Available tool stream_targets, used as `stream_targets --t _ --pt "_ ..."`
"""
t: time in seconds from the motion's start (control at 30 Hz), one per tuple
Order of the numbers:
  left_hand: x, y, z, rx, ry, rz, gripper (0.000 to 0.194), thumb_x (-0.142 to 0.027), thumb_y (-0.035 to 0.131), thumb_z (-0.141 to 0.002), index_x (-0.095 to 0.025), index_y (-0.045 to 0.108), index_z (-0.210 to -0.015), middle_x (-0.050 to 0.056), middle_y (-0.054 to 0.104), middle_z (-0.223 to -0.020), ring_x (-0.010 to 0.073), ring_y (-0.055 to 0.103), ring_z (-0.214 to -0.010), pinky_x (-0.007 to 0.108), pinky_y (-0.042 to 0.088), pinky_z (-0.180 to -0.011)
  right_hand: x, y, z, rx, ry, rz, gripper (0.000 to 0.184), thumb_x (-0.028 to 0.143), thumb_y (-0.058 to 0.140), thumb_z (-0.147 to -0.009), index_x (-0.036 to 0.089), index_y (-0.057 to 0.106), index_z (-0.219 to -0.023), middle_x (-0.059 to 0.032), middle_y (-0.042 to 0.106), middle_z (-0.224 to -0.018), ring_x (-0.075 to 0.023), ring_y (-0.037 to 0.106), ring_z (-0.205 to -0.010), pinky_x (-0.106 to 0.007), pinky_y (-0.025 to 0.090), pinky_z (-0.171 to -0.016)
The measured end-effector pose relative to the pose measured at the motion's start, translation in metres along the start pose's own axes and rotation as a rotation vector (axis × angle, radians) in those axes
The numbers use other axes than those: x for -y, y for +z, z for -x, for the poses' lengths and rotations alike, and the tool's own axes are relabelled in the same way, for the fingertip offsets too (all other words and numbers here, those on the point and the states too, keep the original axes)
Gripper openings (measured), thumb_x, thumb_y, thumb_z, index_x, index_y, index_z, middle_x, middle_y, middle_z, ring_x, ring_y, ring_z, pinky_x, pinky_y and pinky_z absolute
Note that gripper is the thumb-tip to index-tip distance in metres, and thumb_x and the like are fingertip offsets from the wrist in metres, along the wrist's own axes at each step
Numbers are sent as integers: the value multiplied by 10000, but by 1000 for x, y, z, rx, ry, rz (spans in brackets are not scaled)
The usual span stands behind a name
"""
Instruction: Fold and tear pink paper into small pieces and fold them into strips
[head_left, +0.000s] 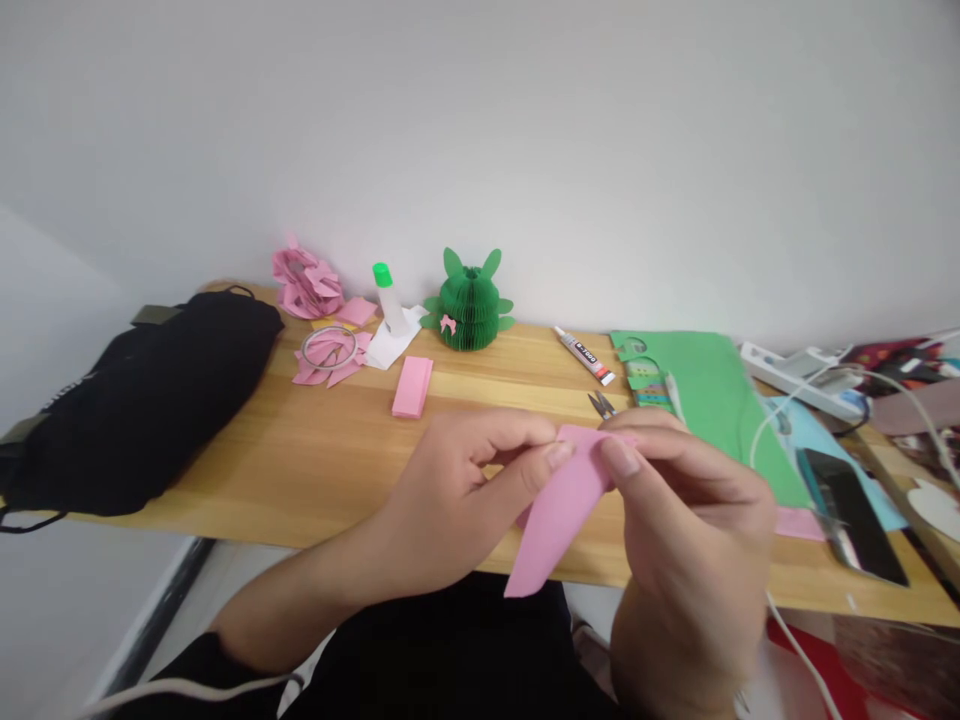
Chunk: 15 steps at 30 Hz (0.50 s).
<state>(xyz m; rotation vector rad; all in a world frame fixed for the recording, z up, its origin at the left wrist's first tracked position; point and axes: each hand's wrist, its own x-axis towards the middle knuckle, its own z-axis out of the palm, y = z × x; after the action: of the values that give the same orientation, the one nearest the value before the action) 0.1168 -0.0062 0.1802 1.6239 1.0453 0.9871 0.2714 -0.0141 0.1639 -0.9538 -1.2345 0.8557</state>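
Note:
A strip of pink paper (564,512) hangs between my hands over the table's front edge, its lower end pointing down and left. My left hand (480,490) pinches its upper left side between thumb and fingers. On the upper right, my right hand (690,510) grips the same strip, thumb on top. Just beyond the fingers lie small scissors (601,405), their handles hidden by my right hand. A folded stack of pink paper (412,387) rests on the table to the left of my hands.
A green honeycomb paper figure (469,308), a glue bottle (388,300) and pink paper pieces (307,283) stand near the wall. A glue tube (585,356) lies beside green sheets (712,400). A black bag (165,390) covers the left; a phone (851,510) and cables are right.

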Motion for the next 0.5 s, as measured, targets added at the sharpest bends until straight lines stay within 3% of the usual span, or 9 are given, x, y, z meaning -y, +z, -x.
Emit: stream_targets --t 0.2,0.37,0.5 --pt "-1 -1 -2 32 -48 101 259 -276 517 -872 -170 629 -664 -9 624 -647 104 562 -589 200 464 -523 0 -1 0 9 48 -66 151 117 662 -805 233 701 -716 22 567 -676 -92 527 -650 -230 420 -541" --pt "0 0 -3 -9 -28 158 215 -259 553 -845 -172 664 -683 -9 638 -616 103 566 -553 200 471 -502 0 -1 0 70 57 -69 146 124 653 -811 222 690 -708 22 552 -653 -93 515 -638 -230 414 -536" --pt "1 0 -1 -18 -36 179 218 -313 585 -864 -186 688 -719 -17 663 -630 94 588 -562 181 469 -501 2 2 2 40 55 -45 138 131 660 -804 223 685 -704 23 550 -649 -98 512 -638 -235 410 -538"
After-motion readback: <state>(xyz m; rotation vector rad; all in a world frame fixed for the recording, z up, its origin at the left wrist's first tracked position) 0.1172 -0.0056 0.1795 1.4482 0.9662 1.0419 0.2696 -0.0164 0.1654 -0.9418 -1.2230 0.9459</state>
